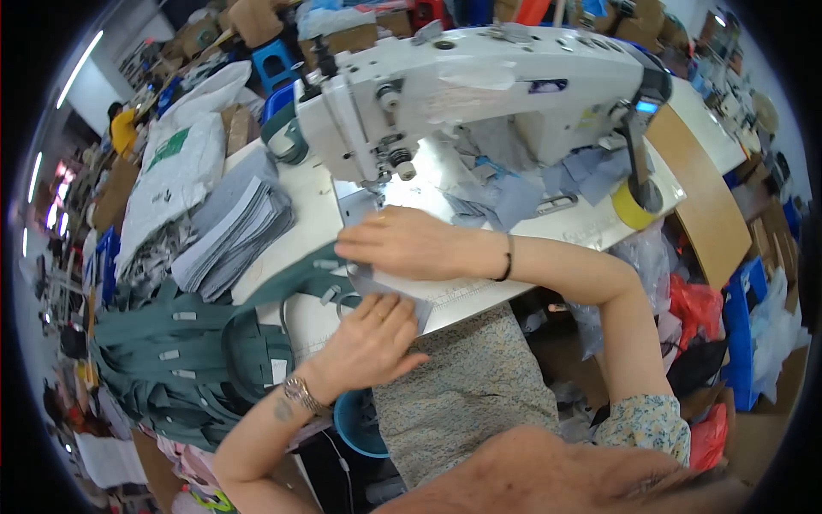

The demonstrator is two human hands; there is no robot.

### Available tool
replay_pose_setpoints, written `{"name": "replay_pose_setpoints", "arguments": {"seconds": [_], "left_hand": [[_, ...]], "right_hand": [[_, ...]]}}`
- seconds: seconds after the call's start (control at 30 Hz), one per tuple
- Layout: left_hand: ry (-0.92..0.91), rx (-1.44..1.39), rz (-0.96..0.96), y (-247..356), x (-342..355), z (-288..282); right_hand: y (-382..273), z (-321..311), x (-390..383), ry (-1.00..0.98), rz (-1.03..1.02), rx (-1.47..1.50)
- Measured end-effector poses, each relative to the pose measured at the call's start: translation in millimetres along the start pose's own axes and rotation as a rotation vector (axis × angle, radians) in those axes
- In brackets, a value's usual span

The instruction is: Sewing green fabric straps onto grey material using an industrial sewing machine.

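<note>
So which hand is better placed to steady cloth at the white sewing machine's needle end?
Right, probably: the right hand lies closer to that needle end; the left hand rests on flat grey cloth near the front edge of the white tabletop.

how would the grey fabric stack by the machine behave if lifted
The grey fabric stack would likely sag, since its layers look thin and gently curved. It may slide apart, as its edges sit unevenly and no tie shows.
</note>
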State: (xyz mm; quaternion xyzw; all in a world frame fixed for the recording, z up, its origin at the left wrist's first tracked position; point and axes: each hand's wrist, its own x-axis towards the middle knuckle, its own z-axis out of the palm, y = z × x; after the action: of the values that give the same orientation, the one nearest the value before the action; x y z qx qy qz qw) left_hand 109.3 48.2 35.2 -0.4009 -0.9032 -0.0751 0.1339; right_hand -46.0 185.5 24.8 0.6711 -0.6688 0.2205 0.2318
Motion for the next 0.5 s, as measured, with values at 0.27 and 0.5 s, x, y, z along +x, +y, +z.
{"name": "replay_pose_setpoints", "arguments": {"seconds": [0.27, 0.5], "left_hand": [[0.178, -0.043, -0.195, -4, -33, 4], [0.020, -0.108, -0.446, -50, -41, 0]], "right_hand": [[5, -10, -16, -0.156, 0.407, 0.390], [35, -35, -38, -0.189, 0.898, 1.634]]}}
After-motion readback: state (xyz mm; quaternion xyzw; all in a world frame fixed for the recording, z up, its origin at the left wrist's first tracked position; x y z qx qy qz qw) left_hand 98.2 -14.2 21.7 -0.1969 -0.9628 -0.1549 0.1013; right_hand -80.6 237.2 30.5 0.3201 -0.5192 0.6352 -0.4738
